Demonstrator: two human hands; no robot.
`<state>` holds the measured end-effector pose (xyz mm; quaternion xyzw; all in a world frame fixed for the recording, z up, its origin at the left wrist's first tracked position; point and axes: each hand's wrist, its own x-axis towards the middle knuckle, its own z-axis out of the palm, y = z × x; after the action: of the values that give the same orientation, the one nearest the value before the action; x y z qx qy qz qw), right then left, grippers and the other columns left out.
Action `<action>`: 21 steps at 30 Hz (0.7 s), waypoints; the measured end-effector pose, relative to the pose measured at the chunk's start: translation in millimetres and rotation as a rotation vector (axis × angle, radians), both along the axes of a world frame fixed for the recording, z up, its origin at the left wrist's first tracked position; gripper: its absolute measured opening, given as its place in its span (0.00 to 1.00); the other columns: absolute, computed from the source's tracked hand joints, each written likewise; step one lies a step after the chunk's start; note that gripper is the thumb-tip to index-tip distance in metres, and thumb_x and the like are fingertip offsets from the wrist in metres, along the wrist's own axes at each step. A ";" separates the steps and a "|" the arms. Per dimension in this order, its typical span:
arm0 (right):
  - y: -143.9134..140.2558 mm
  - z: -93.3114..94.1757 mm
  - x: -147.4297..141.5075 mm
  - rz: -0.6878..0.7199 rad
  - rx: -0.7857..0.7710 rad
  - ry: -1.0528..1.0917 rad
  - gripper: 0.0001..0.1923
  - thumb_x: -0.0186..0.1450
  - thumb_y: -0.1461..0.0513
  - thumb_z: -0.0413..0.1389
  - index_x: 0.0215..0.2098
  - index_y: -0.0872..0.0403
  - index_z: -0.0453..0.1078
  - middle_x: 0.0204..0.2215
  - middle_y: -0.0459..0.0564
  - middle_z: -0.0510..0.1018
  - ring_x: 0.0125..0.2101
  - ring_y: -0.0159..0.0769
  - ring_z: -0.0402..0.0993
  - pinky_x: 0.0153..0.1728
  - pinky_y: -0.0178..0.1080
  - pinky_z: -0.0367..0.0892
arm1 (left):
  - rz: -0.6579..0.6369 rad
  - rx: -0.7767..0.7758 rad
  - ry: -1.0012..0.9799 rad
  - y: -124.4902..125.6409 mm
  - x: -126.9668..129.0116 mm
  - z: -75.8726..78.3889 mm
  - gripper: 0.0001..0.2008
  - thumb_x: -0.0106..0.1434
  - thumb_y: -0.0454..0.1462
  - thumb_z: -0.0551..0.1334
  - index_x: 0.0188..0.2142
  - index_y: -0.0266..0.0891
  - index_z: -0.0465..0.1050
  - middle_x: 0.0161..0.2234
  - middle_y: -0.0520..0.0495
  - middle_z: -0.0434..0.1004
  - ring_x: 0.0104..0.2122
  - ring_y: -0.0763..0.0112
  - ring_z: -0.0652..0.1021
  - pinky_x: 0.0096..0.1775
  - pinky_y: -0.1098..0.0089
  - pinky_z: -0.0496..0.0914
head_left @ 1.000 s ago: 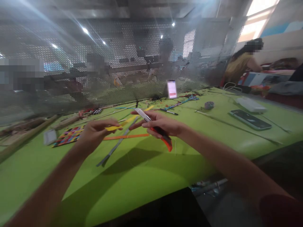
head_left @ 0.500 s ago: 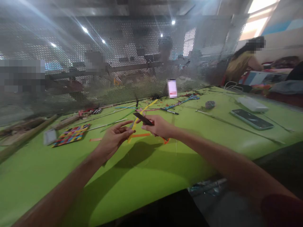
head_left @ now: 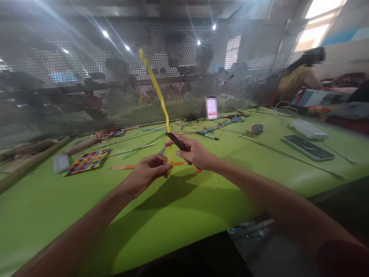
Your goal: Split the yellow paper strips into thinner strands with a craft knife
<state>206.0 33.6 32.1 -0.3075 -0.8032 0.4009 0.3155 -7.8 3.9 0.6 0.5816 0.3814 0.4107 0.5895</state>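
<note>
Over the green table point(head_left: 184, 215), pinches a yellow strip point(head_left: 163, 103) low down in the left hand point(head_left: 147, 169); grips a dark-bladed tool point(head_left: 177, 141) in the right hand point(head_left: 196, 154), seemingly across the strip; cannot tell whether touching. Shows an orange strip point(head_left: 123, 167) just beyond, then a pen point(head_left: 207, 135), then a perforated panel point(head_left: 138, 115) behind the raised end.

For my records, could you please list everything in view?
Table: one, green, centre
Panel: one, grey, behind table
Yellow strip: one, yellow, in left hand
Bladed tool: one, dark, in right hand
Orange strip: one, orange, on table
Mat: one, multicoloured, table left
Sticks: several, brown, table left
Pen: one, dark, midtable
Ball: one, greyish, table right
Phone: one, dark, table right
Case: one, white, beyond phone
Screen: one, pale, near panel
Scraps: many, mixed, near panel
Person: one, yellow top, right
Left hand, right hand: one each, centre
</note>
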 end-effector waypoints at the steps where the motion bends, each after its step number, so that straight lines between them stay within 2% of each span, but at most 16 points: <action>1: -0.5 0.6 -0.5 -0.034 0.057 0.013 0.22 0.67 0.65 0.52 0.58 0.46 0.68 0.52 0.50 0.73 0.44 0.35 0.73 0.47 0.41 0.71 | -0.005 0.011 0.009 -0.2 -0.6 -0.5 0.08 0.54 0.38 0.73 0.29 0.41 0.76 0.26 0.53 0.74 0.27 0.73 0.74 0.34 0.69 0.71; 3: -0.8 1.4 -1.9 -0.070 0.194 0.036 0.20 0.65 0.67 0.53 0.54 0.48 0.72 0.54 0.48 0.72 0.54 0.37 0.69 0.58 0.45 0.63 | -0.018 0.021 0.023 -0.6 -1.3 -1.6 0.07 0.55 0.38 0.73 0.30 0.40 0.77 0.27 0.52 0.74 0.27 0.74 0.74 0.35 0.70 0.71; 5: 0.5 0.9 -3.1 -0.044 0.290 0.046 0.19 0.65 0.69 0.52 0.51 0.49 0.73 0.54 0.47 0.72 0.59 0.37 0.64 0.65 0.47 0.53 | -0.029 0.017 0.026 -1.4 -0.9 -2.0 0.07 0.54 0.37 0.73 0.30 0.40 0.77 0.27 0.52 0.75 0.27 0.74 0.75 0.34 0.71 0.71; 7: 3.0 -0.9 -3.6 -0.014 0.349 0.055 0.19 0.65 0.70 0.52 0.51 0.50 0.73 0.53 0.47 0.73 0.60 0.36 0.63 0.67 0.47 0.47 | -0.038 0.003 0.012 -2.8 0.7 -1.5 0.08 0.52 0.36 0.74 0.30 0.39 0.77 0.27 0.52 0.77 0.28 0.74 0.76 0.35 0.71 0.72; 9: 5.6 -3.2 -3.5 -0.002 0.400 0.059 0.20 0.66 0.70 0.51 0.54 0.51 0.72 0.52 0.48 0.74 0.58 0.36 0.65 0.67 0.47 0.48 | -0.051 -0.014 -0.016 -4.5 2.7 -0.4 0.09 0.51 0.35 0.75 0.30 0.38 0.78 0.28 0.52 0.78 0.27 0.75 0.76 0.35 0.72 0.72; 12: 6.4 -4.8 -2.5 -0.033 0.489 0.088 0.22 0.67 0.68 0.51 0.59 0.52 0.68 0.48 0.51 0.75 0.52 0.35 0.68 0.60 0.43 0.58 | -0.059 -0.053 -0.083 -6.3 4.4 1.7 0.08 0.52 0.34 0.75 0.30 0.36 0.78 0.28 0.52 0.78 0.28 0.77 0.77 0.35 0.76 0.73; 15: 2.5 -3.7 -1.5 -0.099 0.532 0.127 0.22 0.66 0.67 0.51 0.59 0.55 0.66 0.40 0.50 0.75 0.41 0.32 0.69 0.46 0.36 0.66 | -0.045 -0.099 -0.131 -6.7 4.1 4.0 0.07 0.53 0.33 0.74 0.30 0.35 0.78 0.28 0.52 0.79 0.29 0.78 0.78 0.36 0.78 0.74; 17: -1.2 -2.9 -1.1 -0.133 0.522 0.131 0.17 0.66 0.66 0.52 0.53 0.58 0.69 0.33 0.48 0.72 0.32 0.29 0.66 0.37 0.32 0.64 | -0.053 -0.113 -0.140 -6.7 3.6 5.5 0.07 0.55 0.33 0.73 0.32 0.34 0.78 0.29 0.51 0.80 0.29 0.77 0.79 0.36 0.78 0.74; 19: -4.3 -2.9 -0.7 -0.136 0.493 0.098 0.09 0.66 0.65 0.53 0.42 0.59 0.71 0.26 0.44 0.68 0.26 0.26 0.61 0.30 0.30 0.59 | -0.072 -0.118 -0.155 -6.9 3.7 6.7 0.07 0.57 0.34 0.72 0.33 0.34 0.77 0.30 0.49 0.81 0.29 0.76 0.79 0.36 0.76 0.75; 21: -6.3 -3.4 -0.2 -0.121 0.463 0.017 0.07 0.66 0.63 0.53 0.32 0.59 0.69 0.21 0.42 0.64 0.23 0.24 0.57 0.27 0.30 0.54 | -0.084 -0.124 -0.179 -7.4 4.0 7.4 0.07 0.59 0.35 0.71 0.34 0.35 0.76 0.30 0.48 0.81 0.30 0.73 0.80 0.37 0.74 0.76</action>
<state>205.8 27.2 28.7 -0.2711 -0.8512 0.1892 0.4077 -3.8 -3.5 8.0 0.5204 0.3271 0.4117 0.6728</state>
